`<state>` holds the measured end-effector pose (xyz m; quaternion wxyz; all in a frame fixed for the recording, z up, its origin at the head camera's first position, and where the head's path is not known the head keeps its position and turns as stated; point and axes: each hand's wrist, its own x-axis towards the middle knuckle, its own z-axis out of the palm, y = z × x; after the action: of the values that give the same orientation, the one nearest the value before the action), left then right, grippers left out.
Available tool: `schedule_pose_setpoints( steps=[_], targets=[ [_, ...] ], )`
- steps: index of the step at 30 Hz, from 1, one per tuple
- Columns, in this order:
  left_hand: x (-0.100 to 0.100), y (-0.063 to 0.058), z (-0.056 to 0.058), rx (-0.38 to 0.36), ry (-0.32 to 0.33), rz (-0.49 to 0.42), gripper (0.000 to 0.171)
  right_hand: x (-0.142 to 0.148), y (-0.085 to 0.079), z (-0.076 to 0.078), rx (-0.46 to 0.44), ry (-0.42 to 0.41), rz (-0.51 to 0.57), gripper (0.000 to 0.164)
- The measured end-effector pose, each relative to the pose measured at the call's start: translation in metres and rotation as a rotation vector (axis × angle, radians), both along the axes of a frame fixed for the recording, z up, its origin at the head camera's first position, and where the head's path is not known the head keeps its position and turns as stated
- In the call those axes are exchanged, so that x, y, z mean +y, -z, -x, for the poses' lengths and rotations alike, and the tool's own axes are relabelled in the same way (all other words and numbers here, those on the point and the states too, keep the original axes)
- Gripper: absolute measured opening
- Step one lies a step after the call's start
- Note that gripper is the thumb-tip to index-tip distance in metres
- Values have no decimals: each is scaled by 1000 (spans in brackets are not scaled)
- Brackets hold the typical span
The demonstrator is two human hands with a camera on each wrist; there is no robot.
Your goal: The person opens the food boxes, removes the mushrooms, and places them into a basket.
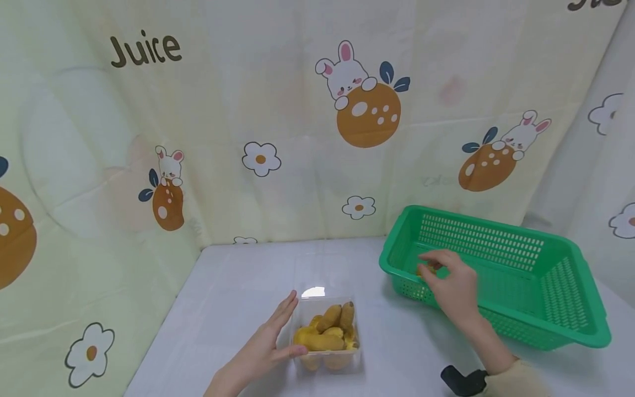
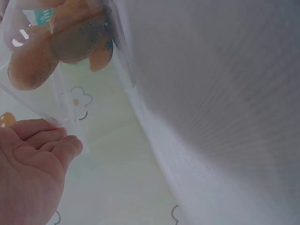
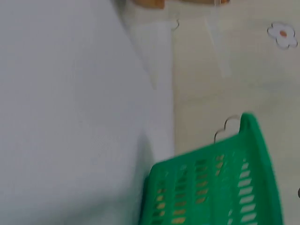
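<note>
A clear plastic box (image 1: 327, 361) on the table holds several stubby yellow bananas (image 1: 324, 342) with brownish skins and dark tips. My left hand (image 1: 270, 339) rests against the left side of the box, fingers straight and thumb at the front rim. In the left wrist view the left hand (image 2: 35, 164) touches a clear edge of the box. Over the left end of the green basket (image 1: 533, 325), my right hand (image 1: 453, 284) pinches a small yellow banana (image 1: 425, 271), mostly hidden by thumb and fingers. The right hand is outside the right wrist view.
The perforated basket wall (image 3: 211, 183) shows yellow patches through its holes. A black device (image 1: 463, 381) sits at the right wrist. Behind the white table (image 1: 248, 275) hangs a printed curtain (image 1: 288, 110), meeting its back edge.
</note>
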<state>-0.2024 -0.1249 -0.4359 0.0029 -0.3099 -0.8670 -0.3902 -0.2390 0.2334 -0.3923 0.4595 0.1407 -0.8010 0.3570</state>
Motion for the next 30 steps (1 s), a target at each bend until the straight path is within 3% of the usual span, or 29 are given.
schedule_pose_setpoints(
  steps=[9,16,23,30],
  targets=[
    [0,-2,0,3,0,6,88,-61,-11,-13,-5,-338,-85,28],
    [0,-3,1,-10,4,-4,87,-103,0,-24,-156,-606,-209,25],
    [0,-2,1,-9,5,-3,86,-125,14,-26,-339,-782,-259,18],
    [-1,0,1,6,8,3,84,-129,18,-28,-464,-853,-262,20]
  ],
)
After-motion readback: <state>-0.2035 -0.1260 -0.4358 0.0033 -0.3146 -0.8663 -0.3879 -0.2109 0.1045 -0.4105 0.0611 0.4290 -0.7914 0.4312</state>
